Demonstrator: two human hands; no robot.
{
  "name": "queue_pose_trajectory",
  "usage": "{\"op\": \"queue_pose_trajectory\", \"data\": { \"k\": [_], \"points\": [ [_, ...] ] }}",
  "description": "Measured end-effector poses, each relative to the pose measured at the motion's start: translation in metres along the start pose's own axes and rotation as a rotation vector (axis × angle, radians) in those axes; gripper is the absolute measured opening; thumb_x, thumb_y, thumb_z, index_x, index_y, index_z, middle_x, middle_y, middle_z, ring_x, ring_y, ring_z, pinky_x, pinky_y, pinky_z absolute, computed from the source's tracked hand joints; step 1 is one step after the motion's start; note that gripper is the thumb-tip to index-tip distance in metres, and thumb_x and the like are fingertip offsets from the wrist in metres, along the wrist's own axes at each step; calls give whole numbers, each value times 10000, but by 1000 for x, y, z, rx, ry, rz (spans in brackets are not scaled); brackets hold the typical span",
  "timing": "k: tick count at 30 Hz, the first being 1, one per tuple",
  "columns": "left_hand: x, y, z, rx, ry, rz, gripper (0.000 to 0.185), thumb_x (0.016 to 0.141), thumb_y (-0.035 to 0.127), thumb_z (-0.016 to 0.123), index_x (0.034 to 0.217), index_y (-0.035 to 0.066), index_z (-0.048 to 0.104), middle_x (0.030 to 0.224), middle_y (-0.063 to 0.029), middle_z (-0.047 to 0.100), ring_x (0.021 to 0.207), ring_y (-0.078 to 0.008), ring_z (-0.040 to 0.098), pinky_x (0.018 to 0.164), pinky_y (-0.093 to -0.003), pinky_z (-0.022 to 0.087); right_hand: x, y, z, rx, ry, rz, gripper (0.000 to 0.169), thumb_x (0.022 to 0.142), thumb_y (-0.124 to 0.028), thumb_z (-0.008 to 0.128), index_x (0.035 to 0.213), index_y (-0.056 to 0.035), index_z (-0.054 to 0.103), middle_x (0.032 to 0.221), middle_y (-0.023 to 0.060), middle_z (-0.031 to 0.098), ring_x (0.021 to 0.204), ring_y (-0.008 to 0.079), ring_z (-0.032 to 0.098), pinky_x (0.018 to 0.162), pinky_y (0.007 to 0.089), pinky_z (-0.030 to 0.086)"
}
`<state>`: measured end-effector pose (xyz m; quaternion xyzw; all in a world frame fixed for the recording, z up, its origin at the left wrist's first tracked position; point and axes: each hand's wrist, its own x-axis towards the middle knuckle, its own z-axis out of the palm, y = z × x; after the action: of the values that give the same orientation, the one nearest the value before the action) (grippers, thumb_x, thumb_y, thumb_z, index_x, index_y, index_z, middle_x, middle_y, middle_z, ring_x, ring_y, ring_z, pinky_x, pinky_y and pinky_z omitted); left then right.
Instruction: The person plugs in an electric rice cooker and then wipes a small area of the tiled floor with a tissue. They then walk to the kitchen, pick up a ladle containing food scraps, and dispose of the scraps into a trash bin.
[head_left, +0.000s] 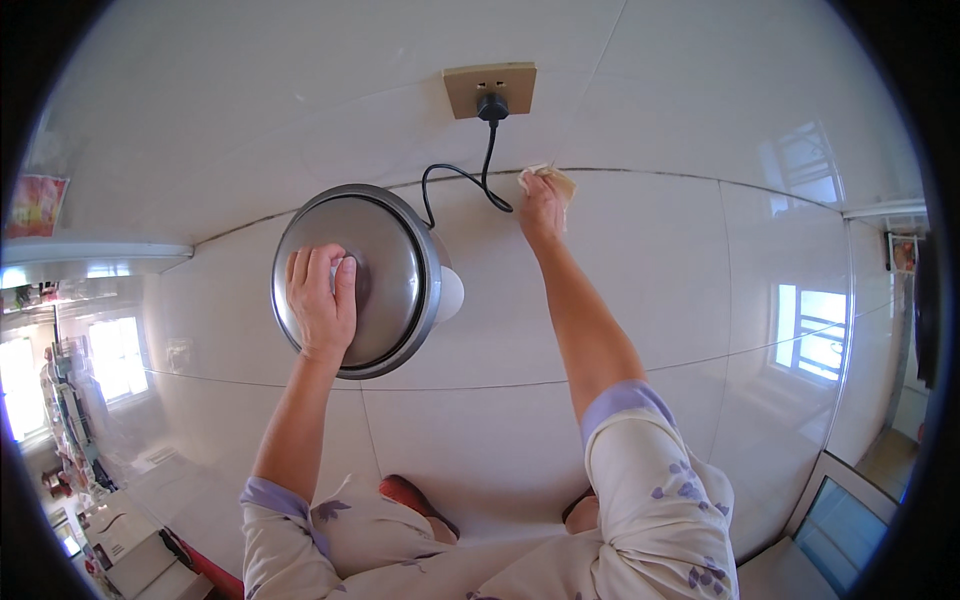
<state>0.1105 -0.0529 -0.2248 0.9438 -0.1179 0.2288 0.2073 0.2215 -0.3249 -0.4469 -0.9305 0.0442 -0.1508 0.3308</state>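
Note:
My left hand (321, 304) grips the knob in the middle of a round, domed metal lid (386, 262) with a grey rim. Under the lid, most of the vessel is hidden; a rounded white part (451, 295) juts out on its right side. A black power cord (429, 187) loops from behind the vessel to a black plug (493, 107) in a wall socket (517, 84). Farther right, my right hand (541, 210) presses a crumpled pale cloth (561, 187) at the dark seam where the white tiled surface (510, 330) meets the wall.
Glossy white wall tiles (360, 82) rise behind. At the left stand a white ledge (97, 255) and a red packet (36, 204). A framed glass panel (844, 521) is at the lower right. Red shoes (412, 499) show below me.

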Motion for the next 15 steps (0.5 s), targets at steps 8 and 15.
{"op": "queue_pose_trajectory", "data": {
  "k": [8,15],
  "points": [
    [1,0,-2,-17,11,-6,117,857,153,534,833,39,549,774,-83,545,723,-271,500,649,-376,397,-19,6,-54,-87,-433,-421,328,722,19,519,1043,-41,553,1089,90,510,1128,285,450,957,353,401],
    [2,1,-3,-29,25,6,100,853,133,533,836,35,546,772,-86,545,723,-274,500,652,-376,397,-67,14,-90,-145,-659,-551,393,745,24,490,1138,-7,481,1157,97,476,1196,264,405,920,364,445]
  ]
}}
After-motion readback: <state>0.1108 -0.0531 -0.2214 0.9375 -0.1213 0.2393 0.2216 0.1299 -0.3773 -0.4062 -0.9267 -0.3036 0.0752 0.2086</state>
